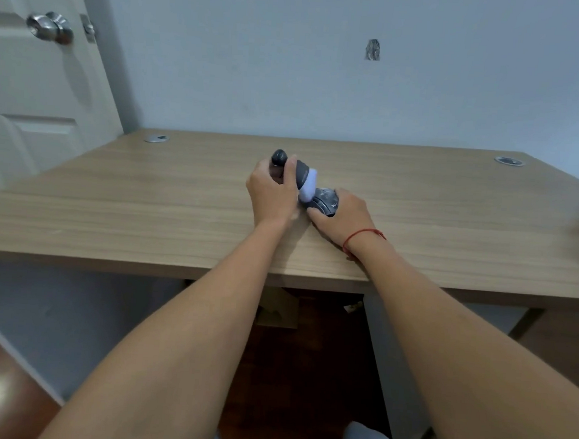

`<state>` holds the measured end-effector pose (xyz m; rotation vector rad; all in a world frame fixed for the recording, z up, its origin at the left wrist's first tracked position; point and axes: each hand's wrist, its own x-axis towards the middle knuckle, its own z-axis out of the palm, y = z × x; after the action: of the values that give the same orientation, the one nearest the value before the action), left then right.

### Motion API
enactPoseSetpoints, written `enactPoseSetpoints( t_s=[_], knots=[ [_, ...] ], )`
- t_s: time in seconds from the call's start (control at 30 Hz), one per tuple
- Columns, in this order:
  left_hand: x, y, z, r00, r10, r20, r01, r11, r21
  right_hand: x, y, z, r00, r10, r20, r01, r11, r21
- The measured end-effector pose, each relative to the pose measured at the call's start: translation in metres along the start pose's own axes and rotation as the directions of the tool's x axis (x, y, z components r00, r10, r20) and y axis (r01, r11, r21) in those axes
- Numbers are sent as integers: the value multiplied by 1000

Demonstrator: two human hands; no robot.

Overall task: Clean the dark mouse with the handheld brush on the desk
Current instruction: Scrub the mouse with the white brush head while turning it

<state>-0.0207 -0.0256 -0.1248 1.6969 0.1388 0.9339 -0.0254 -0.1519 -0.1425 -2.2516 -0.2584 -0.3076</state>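
Risks: dark mouse (324, 201) could skid on the smooth desk (144, 216) if the brush pushes sideways harder than the right hand pins it; pale brush head could slide off the curved shell and hit the right hand's fingers (315, 217). Mouse sits mid-desk, slightly right of centre, well back from the near edge. Left hand (272, 194) wrapped closed round the handheld brush (302, 179), dark knob end pointing far-left, bristle end angled down-right onto the mouse's left side. Right hand (346, 213) curled over the mouse's near-right side, gripping it, forearm resting on the desk; red string on that wrist
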Motion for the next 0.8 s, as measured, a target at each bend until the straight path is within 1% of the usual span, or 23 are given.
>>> enactPoseSetpoints(
  t_s=[0.07, 0.13, 0.2, 0.27, 0.37, 0.4, 0.47, 0.57, 0.63, 0.7, 0.8],
  knots=[
    [3, -7, 1, 998, -31, 58, 28, 998, 59, 0, 1, 1, 1000, -8, -5, 8, 1000, 3],
    [5, -13, 3, 998, -52, 44, 44, 986, 158, 0, 1, 0, 1000, -10, -12, 10, 1000, -4],
    [5, -14, 3, 998, -59, 8, 56, 980, 193, 2, 3, 2, 1000, 4, -11, -4, 1000, -2],
    [2, -8, 3, 999, -50, -19, 52, 988, 147, 5, 5, 5, 1000, 27, -12, -27, 999, -20],
    [-2, 1, 5, 998, -40, -43, 39, 999, -11, 9, 5, 7, 998, 57, -27, -59, 994, -90],
    [-3, 2, 7, 999, -33, -25, 33, 999, -18, 10, 5, 7, 998, 53, -25, -56, 993, -105],
    [-3, 0, 10, 1000, -16, 16, 15, 999, 39, 10, 5, 7, 999, 41, -20, -43, 994, -96],
    [-1, -6, 11, 999, -32, -16, 34, 990, 140, 9, 4, 7, 996, 83, -27, -83, 997, -6],
    [0, -9, 8, 996, -76, -46, 83, 981, 173, 12, 4, 6, 992, 123, -35, -121, 991, 52],
    [1, -9, 6, 990, -118, -76, 129, 979, 159, 15, 6, 4, 992, 124, -38, -122, 992, 38],
    [-1, -3, 3, 984, -163, -70, 165, 986, 22, 18, 11, 5, 994, 99, -42, -99, 995, -3]
  ],
)
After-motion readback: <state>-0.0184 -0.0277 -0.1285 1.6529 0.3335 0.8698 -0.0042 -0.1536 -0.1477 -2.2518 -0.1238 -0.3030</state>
